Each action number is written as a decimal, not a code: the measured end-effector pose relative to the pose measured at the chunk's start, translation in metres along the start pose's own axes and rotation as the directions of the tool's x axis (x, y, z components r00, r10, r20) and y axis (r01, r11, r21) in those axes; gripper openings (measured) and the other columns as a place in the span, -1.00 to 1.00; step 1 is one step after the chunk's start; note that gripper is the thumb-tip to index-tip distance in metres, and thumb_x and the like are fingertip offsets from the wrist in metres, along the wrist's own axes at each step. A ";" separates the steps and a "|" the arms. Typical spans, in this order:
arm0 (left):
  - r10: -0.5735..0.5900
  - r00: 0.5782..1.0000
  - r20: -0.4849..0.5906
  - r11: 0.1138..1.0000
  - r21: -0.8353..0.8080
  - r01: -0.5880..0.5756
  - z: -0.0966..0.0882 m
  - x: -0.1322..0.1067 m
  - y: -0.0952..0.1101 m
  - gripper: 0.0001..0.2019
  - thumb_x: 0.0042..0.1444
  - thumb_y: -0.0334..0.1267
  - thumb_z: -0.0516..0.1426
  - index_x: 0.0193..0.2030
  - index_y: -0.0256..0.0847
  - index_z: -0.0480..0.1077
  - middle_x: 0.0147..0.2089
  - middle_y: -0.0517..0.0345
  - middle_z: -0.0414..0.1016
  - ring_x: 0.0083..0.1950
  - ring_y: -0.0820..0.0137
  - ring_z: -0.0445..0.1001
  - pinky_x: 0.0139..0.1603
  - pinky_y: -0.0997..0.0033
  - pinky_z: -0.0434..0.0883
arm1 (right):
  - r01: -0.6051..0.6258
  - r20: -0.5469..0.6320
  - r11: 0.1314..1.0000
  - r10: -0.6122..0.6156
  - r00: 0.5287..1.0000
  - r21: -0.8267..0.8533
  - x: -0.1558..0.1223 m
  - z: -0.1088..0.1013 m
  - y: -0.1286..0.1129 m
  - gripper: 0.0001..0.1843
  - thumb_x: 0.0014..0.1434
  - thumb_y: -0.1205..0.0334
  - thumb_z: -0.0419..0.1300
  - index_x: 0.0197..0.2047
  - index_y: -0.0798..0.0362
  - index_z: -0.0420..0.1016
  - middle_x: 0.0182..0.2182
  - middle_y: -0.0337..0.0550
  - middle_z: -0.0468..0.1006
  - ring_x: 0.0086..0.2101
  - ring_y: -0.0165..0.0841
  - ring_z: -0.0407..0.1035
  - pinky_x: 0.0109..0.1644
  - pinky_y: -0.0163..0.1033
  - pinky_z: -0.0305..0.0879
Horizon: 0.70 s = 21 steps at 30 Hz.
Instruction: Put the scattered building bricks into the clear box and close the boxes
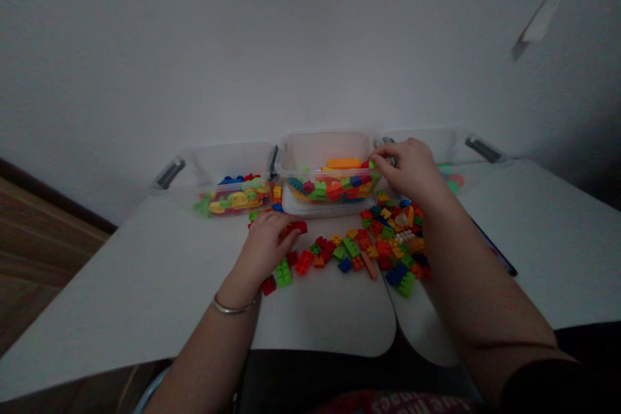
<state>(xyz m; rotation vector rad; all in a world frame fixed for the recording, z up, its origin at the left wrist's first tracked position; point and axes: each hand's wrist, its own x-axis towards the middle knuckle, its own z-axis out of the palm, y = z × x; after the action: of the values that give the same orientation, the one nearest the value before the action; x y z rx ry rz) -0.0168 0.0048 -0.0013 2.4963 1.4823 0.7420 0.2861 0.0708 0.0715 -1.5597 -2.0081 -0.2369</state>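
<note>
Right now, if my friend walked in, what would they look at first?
The colourful heap of red, orange, green and blue plastic toy building bricks on the white table would grab their eye first. Just behind it stands a clear plastic bin full of more bricks, with the right hand at its rim. The left hand, wearing a thin silver bangle, sits beside a red brick.

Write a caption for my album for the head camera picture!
Left hand on a red brick, right hand at a clear plastic bin of colourful toy bricks.

White desk [543, 239] open at 3 and 9 o'clock.
Loose bricks [354, 255] and a clear bin [327, 162] block 12 o'clock.
</note>
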 end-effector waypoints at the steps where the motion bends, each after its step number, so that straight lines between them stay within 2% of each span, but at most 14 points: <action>1: 0.026 1.000 -0.016 1.000 -0.013 -0.027 0.000 0.000 0.000 -0.81 0.30 -0.23 0.12 -0.09 -0.17 0.55 -0.10 0.01 0.64 0.00 0.15 0.51 0.12 0.03 0.36 | 0.004 0.000 0.999 -0.004 1.000 -0.035 0.000 0.000 -0.001 -0.65 0.28 0.14 0.06 -0.19 0.04 0.68 -0.33 0.00 0.67 -0.23 -0.09 0.43 0.05 0.04 0.21; 6: 0.084 0.995 -0.058 0.995 -0.044 -0.086 0.001 0.000 0.003 -0.79 0.32 -0.24 0.09 -0.06 -0.21 0.53 -0.12 -0.04 0.61 -0.06 0.14 0.52 0.01 0.05 0.43 | 0.105 0.045 0.981 -0.099 0.994 -0.164 0.001 0.003 -0.001 -0.57 0.34 0.16 -0.02 -0.30 0.09 0.66 -0.27 0.04 0.68 -0.16 -0.08 0.44 0.16 0.08 0.14; 9: 0.103 0.992 -0.076 0.994 -0.040 -0.106 0.000 0.000 0.004 -0.77 0.34 -0.22 0.07 -0.04 -0.23 0.52 -0.14 -0.05 0.61 -0.07 0.14 0.53 -0.01 0.06 0.46 | 0.184 0.099 0.971 -0.170 0.981 -0.152 0.001 0.005 0.001 -0.52 0.38 0.18 -0.08 -0.32 0.10 0.64 -0.25 0.05 0.68 -0.14 -0.11 0.43 0.12 0.03 0.19; 13: 0.115 0.991 -0.074 0.991 -0.056 -0.119 0.001 0.000 0.005 -0.75 0.35 -0.22 0.05 0.01 -0.22 0.50 -0.10 -0.06 0.62 -0.04 0.16 0.57 0.00 0.08 0.49 | 0.214 0.091 0.972 -0.205 0.975 -0.102 0.001 0.003 0.003 -0.51 0.39 0.14 -0.07 -0.37 0.06 0.62 -0.31 0.03 0.68 -0.15 -0.08 0.43 0.10 0.05 0.23; 15: 0.107 0.992 -0.073 0.991 -0.072 -0.113 0.001 -0.001 0.005 -0.74 0.34 -0.22 0.05 0.03 -0.22 0.48 -0.07 -0.06 0.63 -0.02 0.17 0.58 0.02 0.09 0.51 | 0.197 0.060 0.979 -0.194 0.979 -0.052 0.000 0.001 0.001 -0.53 0.39 0.13 -0.07 -0.32 0.05 0.63 -0.29 0.04 0.68 -0.16 -0.06 0.44 0.07 0.07 0.26; 17: 0.088 0.993 -0.074 0.991 -0.094 -0.094 0.001 -0.002 0.005 -0.73 0.34 -0.22 0.05 0.08 -0.21 0.46 -0.03 -0.06 0.62 0.01 0.17 0.59 0.03 0.12 0.51 | 0.153 0.004 0.988 -0.153 0.988 0.015 -0.001 -0.002 -0.002 -0.57 0.37 0.13 -0.05 -0.18 0.08 0.64 -0.21 0.06 0.68 -0.14 -0.04 0.46 0.05 0.07 0.29; 19: 0.047 0.996 -0.075 0.992 -0.116 -0.056 0.001 -0.003 0.007 -0.71 0.33 -0.21 0.07 0.12 -0.20 0.43 0.00 -0.06 0.62 0.01 0.18 0.59 0.01 0.15 0.52 | 0.129 -0.078 0.987 -0.122 0.989 0.091 -0.003 -0.007 -0.007 -0.59 0.35 0.13 -0.02 -0.06 0.10 0.62 -0.12 0.07 0.67 -0.09 -0.04 0.47 0.06 0.06 0.31; 21: -0.007 0.998 -0.066 0.990 -0.139 -0.002 0.001 -0.005 0.009 -0.69 0.31 -0.20 0.09 0.15 -0.18 0.40 -0.02 -0.04 0.63 -0.05 0.20 0.61 -0.05 0.18 0.52 | 0.151 -0.170 0.975 -0.124 0.978 0.160 -0.005 -0.012 -0.015 -0.63 0.33 0.15 0.02 -0.04 0.09 0.61 -0.09 0.06 0.66 -0.07 -0.07 0.48 0.09 0.04 0.31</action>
<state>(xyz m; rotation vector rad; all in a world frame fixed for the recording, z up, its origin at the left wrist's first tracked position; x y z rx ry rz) -0.0115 -0.0033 -0.0004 2.3880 1.4018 0.9037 0.2769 0.0560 0.0816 -1.2569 -1.9578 -0.2278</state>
